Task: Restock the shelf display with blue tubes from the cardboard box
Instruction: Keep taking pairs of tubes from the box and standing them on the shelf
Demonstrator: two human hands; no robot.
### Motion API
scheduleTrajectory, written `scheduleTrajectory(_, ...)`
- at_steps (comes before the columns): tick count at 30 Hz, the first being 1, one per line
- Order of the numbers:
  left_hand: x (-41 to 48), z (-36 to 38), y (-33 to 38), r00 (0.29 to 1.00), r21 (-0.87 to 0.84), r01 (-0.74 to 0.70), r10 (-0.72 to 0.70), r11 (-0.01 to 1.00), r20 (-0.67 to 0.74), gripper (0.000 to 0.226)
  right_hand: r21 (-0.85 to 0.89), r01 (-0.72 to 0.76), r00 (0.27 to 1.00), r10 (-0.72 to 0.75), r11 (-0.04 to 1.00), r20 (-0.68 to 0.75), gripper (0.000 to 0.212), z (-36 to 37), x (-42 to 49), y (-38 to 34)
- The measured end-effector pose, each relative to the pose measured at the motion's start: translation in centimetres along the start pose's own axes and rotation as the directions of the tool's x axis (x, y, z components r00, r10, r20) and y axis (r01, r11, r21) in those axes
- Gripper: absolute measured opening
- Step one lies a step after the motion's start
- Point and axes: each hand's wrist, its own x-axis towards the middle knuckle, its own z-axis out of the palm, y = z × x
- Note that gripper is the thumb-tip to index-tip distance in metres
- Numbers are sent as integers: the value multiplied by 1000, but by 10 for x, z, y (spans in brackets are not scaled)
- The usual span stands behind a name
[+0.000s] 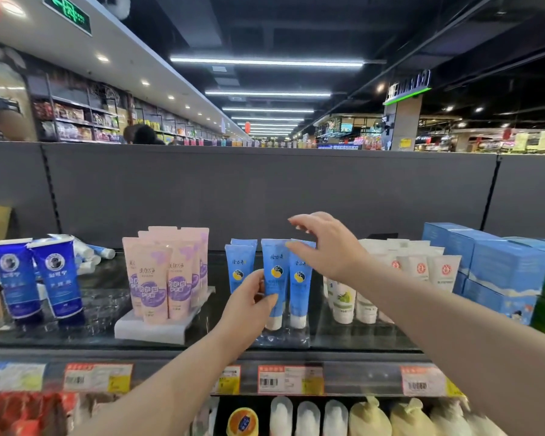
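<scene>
Several light blue tubes with white caps stand cap-down in a clear holder on the top shelf (265, 354). My left hand (249, 305) grips the front middle blue tube (276, 278) by its lower body, thumb on its front. A second blue tube (300, 287) stands right beside it, and another (238, 265) stands behind my left hand. My right hand (324, 245) hovers over the tops of the tubes with fingers spread, its fingertips at the upper edge of the right tube. No cardboard box is in view.
Pink-purple tubes (167, 272) stand on a white riser to the left, dark blue tubes (35, 278) farther left. White tubes (390, 278) and light blue cartons (491, 262) stand to the right. Price tags (290, 379) line the shelf edge; pouches fill the shelf below.
</scene>
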Motion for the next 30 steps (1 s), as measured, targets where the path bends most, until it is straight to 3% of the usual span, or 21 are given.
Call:
scheduleTrajectory(3,0,4,4,1000,23,5,-5,1000,5,35,-54,8,976,4,999,217,45,1,15,-11)
scheduleTrajectory(6,0,5,2,1000,59,18,-17,998,-16,32,-42,7,960,5,999,280,25,2,24,-14)
scheduleTrajectory(10,-5,2,-12,997,239,70,-62,969,-44,41,-35,-16,959,25,999,281,22,0,33,-15)
scheduleTrajectory(12,-9,1,-18,997,385,79,-70,919,-37,48,-54,-23,959,37,998,279,21,2,35,-15)
scheduleTrajectory(14,-13,0,-21,1000,532,31,-24,846,-19,40,-88,-29,955,53,996,292,20,5,36,-13)
scheduleTrajectory(18,-13,-3,-21,994,718,-78,3,692,105,36,-180,-33,948,88,983,306,21,14,35,-11)
scheduleTrajectory(23,-10,-5,-29,981,782,-157,3,603,195,34,-249,-7,931,97,968,352,20,18,35,-10)
scheduleTrajectory(30,-7,-6,-34,978,770,-203,79,605,195,29,-261,1,931,95,965,353,21,18,38,-8)
